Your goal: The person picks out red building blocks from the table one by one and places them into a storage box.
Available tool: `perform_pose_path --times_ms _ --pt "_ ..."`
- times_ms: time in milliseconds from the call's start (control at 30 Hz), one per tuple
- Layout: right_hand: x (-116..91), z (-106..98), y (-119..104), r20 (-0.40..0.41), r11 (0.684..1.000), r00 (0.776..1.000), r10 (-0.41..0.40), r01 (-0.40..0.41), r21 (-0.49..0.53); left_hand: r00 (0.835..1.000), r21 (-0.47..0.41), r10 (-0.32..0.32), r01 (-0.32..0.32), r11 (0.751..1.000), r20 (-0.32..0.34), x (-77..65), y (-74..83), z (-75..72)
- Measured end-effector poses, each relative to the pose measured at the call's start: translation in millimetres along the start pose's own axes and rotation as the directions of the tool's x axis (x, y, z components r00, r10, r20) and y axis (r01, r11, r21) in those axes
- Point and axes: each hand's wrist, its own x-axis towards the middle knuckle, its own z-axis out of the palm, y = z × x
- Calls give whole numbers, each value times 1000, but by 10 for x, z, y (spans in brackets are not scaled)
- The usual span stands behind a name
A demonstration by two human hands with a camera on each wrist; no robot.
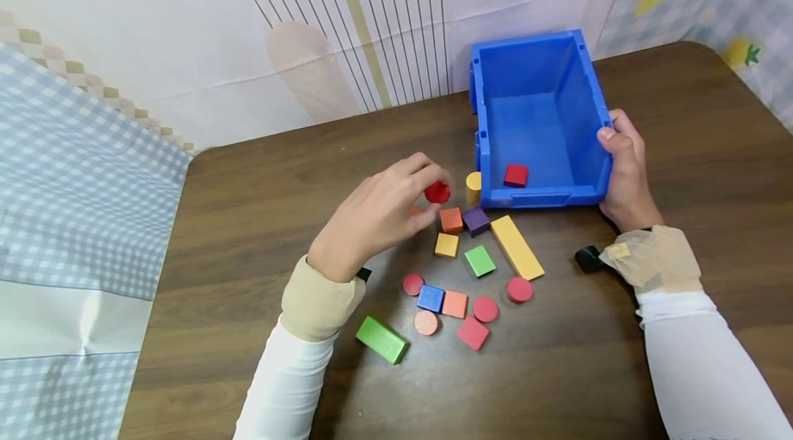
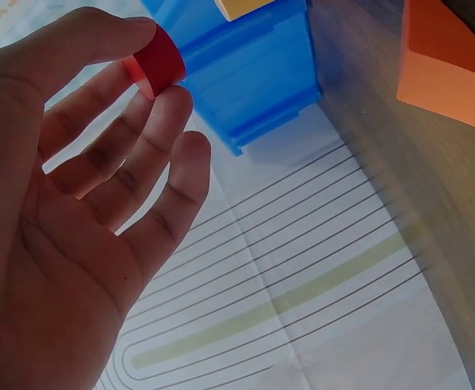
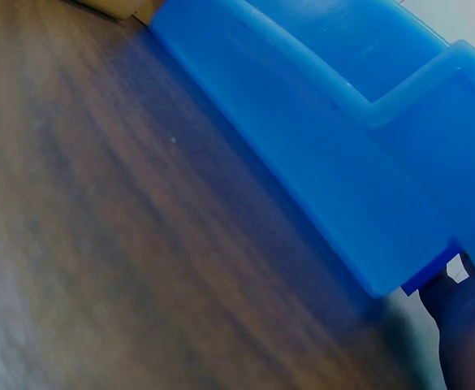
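- Nearest me, my left sleeve (image 1: 288, 385) comes in at seven o'clock and my right sleeve (image 1: 700, 357) at four.
- On the table (image 1: 248, 254), a green bar (image 1: 382, 340) lies at six o'clock from my left hand (image 1: 374, 213).
- Slightly farther, a blue cube (image 1: 430, 298) sits just beside a salmon cube (image 1: 455, 304), with a pale pink disc (image 1: 426, 323) near.
- At three to four o'clock from that hand lie a green block (image 1: 480, 261), a yellow bar (image 1: 517, 247) and a purple cube (image 1: 476, 220).
- My left hand points toward two o'clock, its back upward, thumb and fingers pinching a red cylinder (image 1: 437, 192) above the table.
- A yellow cylinder (image 1: 473, 185) stands at three o'clock from my pinch, close by the blue bin (image 1: 533, 130).
- My right hand (image 1: 626, 171) grasps the bin at its four o'clock side, thumb at the rim.
- Inside, a red cube (image 1: 515, 175) lies toward seven o'clock.
- Farthest, at twelve, hangs a striped cloth (image 1: 403, 27).
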Motion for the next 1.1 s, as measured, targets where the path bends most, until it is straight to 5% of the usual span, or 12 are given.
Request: perform_pose_path --times_ms 367,1100 --pt "-1 13 -17 13 1000 1000 0 0 -11 1000 -6 12 -11 1000 7 44 11 -12" --pt "-13 -3 2 -1 1000 1000 -19 19 -8 999 149 28 -25 988 -17 181 95 -95"
